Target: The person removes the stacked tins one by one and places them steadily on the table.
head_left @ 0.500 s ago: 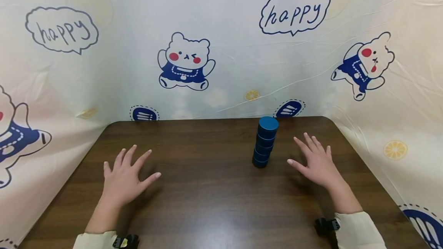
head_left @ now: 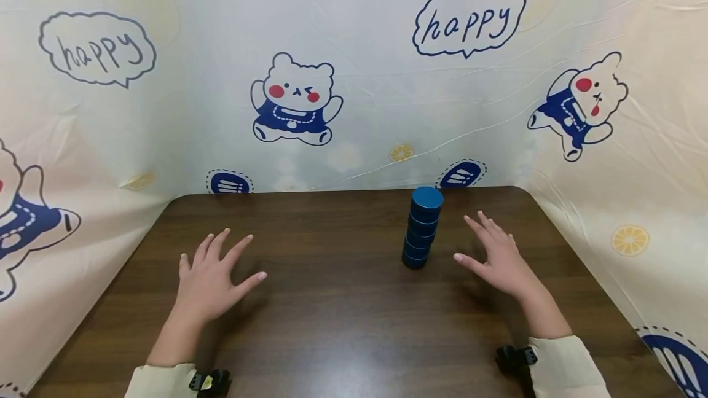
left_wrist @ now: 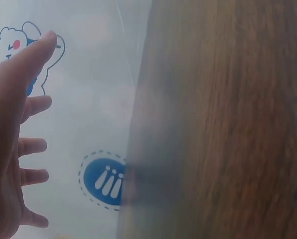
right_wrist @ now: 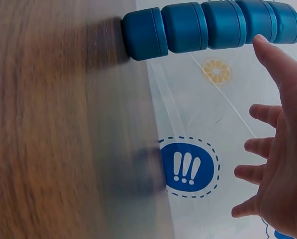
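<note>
A tower of several blue, rounded, lidded containers (head_left: 421,229) stands upright on the wooden table (head_left: 332,300), right of the middle near the back edge. The right wrist view shows the same stacked blue containers (right_wrist: 186,29) lying across its top. My right hand (head_left: 498,263) hovers just to the right of the tower with fingers spread, thumb toward it and a gap between. Over the left part of the table, my left hand (head_left: 207,287) is held with fingers apart and nothing in it. The left wrist view shows this hand (left_wrist: 11,129) with only table and cloth before it.
A pale cloth (head_left: 376,91) printed with bears and "happy" bubbles hangs behind the table and along both sides. The tower stands close to the table's back edge. Each wrist carries a small black camera, the left one (head_left: 212,382) and the right one (head_left: 514,358).
My left hand has moved a little to the right, toward the middle. The right hand has shifted slightly left and turned a bit, closer to the tower. The tower stands as before.
</note>
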`<state>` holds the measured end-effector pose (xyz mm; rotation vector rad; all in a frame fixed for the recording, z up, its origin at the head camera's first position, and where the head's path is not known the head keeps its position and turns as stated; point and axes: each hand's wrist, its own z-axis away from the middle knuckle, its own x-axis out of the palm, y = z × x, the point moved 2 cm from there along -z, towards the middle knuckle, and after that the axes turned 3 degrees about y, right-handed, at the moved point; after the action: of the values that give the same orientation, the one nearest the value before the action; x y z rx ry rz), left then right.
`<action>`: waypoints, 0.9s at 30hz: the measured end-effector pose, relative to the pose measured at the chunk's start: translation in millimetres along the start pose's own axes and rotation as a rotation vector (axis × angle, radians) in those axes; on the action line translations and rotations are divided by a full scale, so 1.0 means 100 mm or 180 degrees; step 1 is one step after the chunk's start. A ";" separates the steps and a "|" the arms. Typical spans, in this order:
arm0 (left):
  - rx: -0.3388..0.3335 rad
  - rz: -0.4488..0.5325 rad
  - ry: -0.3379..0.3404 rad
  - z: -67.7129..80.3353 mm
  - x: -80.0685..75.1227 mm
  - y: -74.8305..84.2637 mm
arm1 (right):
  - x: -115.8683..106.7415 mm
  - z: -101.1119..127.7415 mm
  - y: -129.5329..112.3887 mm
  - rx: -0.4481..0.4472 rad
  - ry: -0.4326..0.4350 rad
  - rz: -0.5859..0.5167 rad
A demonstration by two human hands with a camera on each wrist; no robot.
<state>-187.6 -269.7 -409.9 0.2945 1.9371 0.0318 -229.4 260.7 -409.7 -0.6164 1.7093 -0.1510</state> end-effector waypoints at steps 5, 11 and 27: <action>0.0027 0.0036 0.0001 -0.02 0.03 0.04 | 0.05 -0.02 -0.02 -0.0004 -0.0039 -0.0240; 0.0084 0.0090 0.0023 -0.04 0.07 0.11 | 0.14 -0.03 -0.05 0.0036 -0.0006 -0.0493; 0.0264 0.0315 0.0036 -0.11 0.14 0.30 | 0.23 -0.15 -0.24 -0.0002 0.0066 -0.1220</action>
<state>-196.8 -236.1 -413.3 0.4462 1.9365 0.0184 -238.1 225.8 -416.4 -0.9415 1.5956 -0.4287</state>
